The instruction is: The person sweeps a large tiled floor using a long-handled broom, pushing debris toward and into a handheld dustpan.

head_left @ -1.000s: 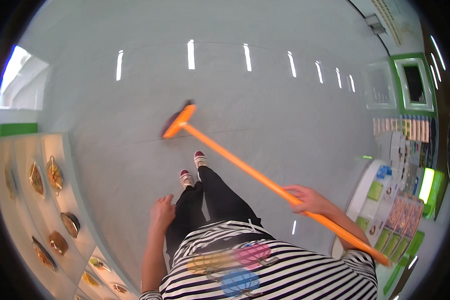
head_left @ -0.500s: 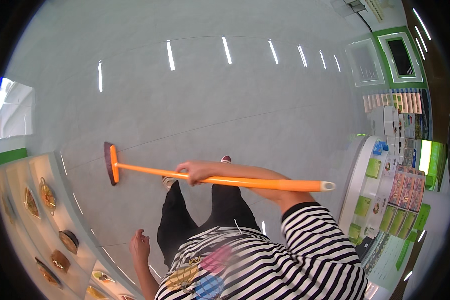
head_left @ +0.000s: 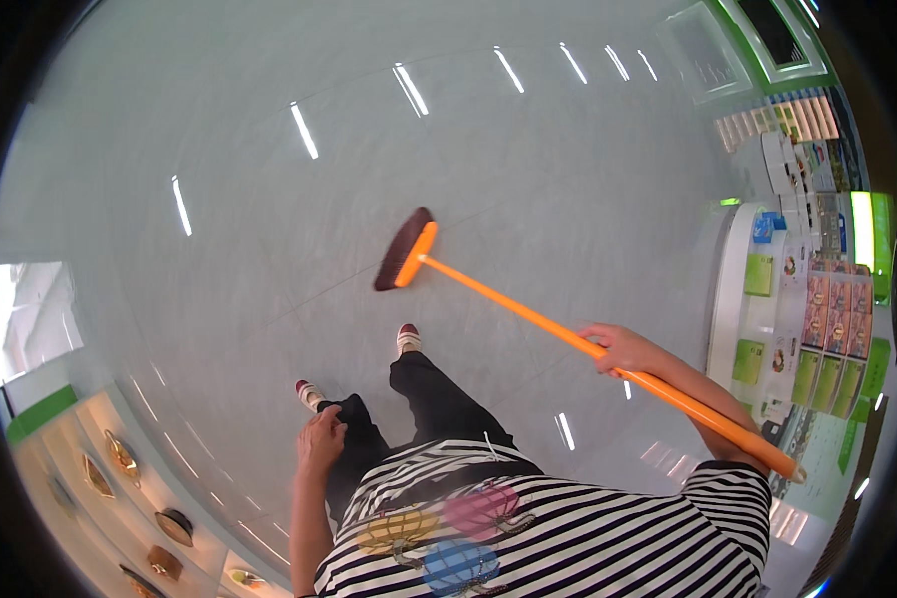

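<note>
My right hand [head_left: 620, 348] grips the long orange handle of a broom [head_left: 528, 314] about midway along it. The broom's dark bristle head [head_left: 401, 249] rests on the pale glossy floor [head_left: 468, 149] ahead of my feet. The handle's end reaches past my right arm toward the lower right. My left hand [head_left: 321, 439] hangs by my left thigh with fingers loosely curled, holding nothing. I wear a striped shirt, dark trousers and red-and-white shoes [head_left: 407, 339].
A white counter with green panels and racks of packets [head_left: 827, 329] stands at the right. Low shelves holding bowls and small dishes [head_left: 120, 468] run along the lower left. A green-framed wall panel [head_left: 757, 40] is at the upper right.
The broom head has swung from my left side to in front of my feet. My right hand now holds the handle out to the right. My view has turned.
</note>
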The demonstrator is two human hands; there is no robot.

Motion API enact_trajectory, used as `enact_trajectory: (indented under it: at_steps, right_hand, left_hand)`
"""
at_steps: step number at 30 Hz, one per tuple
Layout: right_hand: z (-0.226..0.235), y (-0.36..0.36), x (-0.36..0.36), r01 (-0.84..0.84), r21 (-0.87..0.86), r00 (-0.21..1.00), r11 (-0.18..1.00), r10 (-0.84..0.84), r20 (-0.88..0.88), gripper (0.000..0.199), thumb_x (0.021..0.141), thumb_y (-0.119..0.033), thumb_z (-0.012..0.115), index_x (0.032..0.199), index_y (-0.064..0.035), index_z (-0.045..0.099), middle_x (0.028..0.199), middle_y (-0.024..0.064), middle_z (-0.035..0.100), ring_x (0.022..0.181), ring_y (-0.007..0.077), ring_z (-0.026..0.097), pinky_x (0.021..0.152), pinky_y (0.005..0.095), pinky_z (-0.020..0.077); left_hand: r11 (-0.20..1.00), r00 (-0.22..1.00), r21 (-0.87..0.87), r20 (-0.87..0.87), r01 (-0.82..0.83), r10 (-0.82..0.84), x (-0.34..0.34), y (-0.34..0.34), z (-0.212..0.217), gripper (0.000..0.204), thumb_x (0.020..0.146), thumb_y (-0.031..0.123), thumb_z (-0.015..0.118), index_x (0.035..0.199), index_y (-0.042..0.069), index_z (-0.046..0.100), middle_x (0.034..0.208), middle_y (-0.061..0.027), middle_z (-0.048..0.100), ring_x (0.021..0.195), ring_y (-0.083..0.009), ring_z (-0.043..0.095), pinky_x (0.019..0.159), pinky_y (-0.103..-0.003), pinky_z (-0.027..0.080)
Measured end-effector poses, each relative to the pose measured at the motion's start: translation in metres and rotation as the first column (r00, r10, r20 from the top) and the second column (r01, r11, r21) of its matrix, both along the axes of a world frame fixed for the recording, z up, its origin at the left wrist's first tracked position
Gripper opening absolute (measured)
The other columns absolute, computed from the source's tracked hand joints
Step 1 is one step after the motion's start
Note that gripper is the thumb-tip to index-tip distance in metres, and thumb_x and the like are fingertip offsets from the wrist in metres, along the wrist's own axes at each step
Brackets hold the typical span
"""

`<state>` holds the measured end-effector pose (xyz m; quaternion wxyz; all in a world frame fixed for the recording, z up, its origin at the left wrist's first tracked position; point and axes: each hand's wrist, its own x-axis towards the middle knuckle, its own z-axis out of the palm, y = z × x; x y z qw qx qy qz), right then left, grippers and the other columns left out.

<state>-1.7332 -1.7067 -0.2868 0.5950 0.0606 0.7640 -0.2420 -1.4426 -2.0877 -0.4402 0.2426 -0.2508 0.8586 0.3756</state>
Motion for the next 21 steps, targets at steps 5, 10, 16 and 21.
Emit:
enact_trajectory:
  at_steps: [5,10,16,21]
  right_hand:
    - [0.042,0.035,-0.011,-0.010,-0.010,0.995,1.000,0.009,-0.096,0.055,0.063,0.004,0.052,0.117,-0.0034,0.045,0.065,0.0038,0.048,0.045,0.0102,0.044,0.040,0.0244,0.0356]
    - [0.053,-0.008,-0.039,0.071,-0.121,0.997,0.990,-0.074,-0.015,0.057,0.066,0.002,0.053,0.121,-0.0033,0.042,0.068,0.0027,0.049,0.047,0.0078,0.044,0.042,0.0225,0.0363]
    - [-0.053,-0.167,-0.087,-0.027,-0.477,0.997,0.879,0.058,0.049,0.060,0.067,0.001,0.052,0.125,-0.0073,0.039,0.074,0.0029,0.051,0.050,0.0066,0.043,0.044,0.0210,0.0365]
    - [-0.176,-0.348,-0.121,-0.142,-0.713,0.985,0.686,0.170,-0.032,0.062,0.058,0.003,0.054,0.119,-0.0063,0.046,0.076,0.0063,0.056,0.048,0.0084,0.047,0.042,0.0232,0.0375]
  left_hand:
    - [1.000,0.999,0.000,-0.040,0.009,-0.009,-0.019,0.007,0.009,0.027,0.073,0.011,0.058,0.100,0.010,0.054,0.083,-0.0078,0.059,0.084,-0.0265,0.056,0.074,-0.037,0.044]
    - [0.983,0.988,-0.132,-0.101,-0.130,0.117,0.005,-0.012,0.002,0.027,0.073,0.009,0.058,0.100,0.009,0.054,0.090,-0.0096,0.058,0.090,-0.0291,0.053,0.078,-0.039,0.042]
    - [0.933,0.935,-0.071,-0.052,-0.353,0.350,0.022,-0.055,-0.042,0.029,0.069,0.013,0.063,0.097,0.009,0.056,0.090,-0.0103,0.059,0.090,-0.0296,0.053,0.078,-0.038,0.043]
    - [0.866,0.866,-0.011,-0.010,-0.500,0.500,0.004,-0.088,-0.047,0.026,0.072,0.016,0.061,0.096,0.007,0.059,0.082,-0.0113,0.061,0.081,-0.0269,0.058,0.073,-0.036,0.045]
